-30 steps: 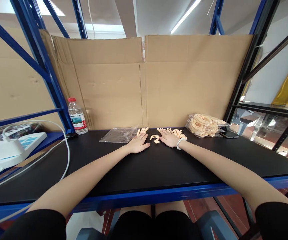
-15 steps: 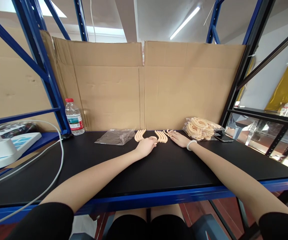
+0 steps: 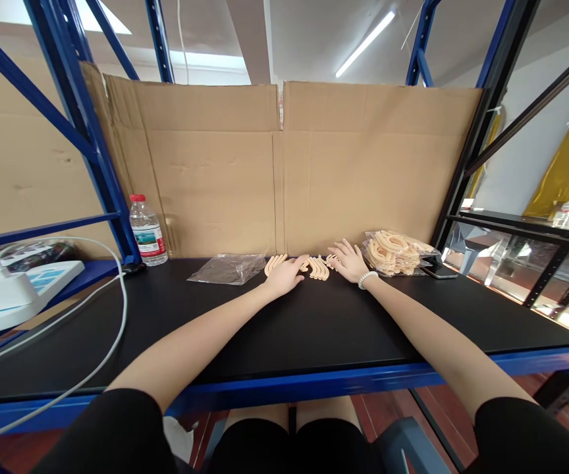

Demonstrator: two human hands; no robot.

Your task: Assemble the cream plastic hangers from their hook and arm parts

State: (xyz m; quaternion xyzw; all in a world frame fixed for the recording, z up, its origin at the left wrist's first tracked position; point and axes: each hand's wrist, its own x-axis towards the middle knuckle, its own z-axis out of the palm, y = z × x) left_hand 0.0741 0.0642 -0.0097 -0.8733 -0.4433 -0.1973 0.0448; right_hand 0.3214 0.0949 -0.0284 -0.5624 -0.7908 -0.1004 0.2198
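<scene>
Several curved beige pieces [image 3: 319, 268] lie side by side in a row on the black tabletop, and a second group of curved pieces [image 3: 275, 263] lies to their left. My left hand [image 3: 286, 276] is between the two groups, palm down, its stretched fingers at the left end of the right-hand row. My right hand [image 3: 350, 263], with a beaded bracelet at the wrist, is spread flat at that row's right end. Its fingers partly cover a piece there. Whether either hand presses on the pieces I cannot tell.
A clear plastic bag [image 3: 228, 269] lies flat on the left. To the right are a bag of beige curved pieces [image 3: 393, 253] and a phone [image 3: 440, 270]. A water bottle [image 3: 147, 232] and white cable [image 3: 122, 309] are at the left; cardboard [image 3: 215, 171] stands behind.
My left hand has moved slightly left and away from me, its closed fingers now stretched out. My right hand has shifted slightly, its fingers lifting and spreading.
</scene>
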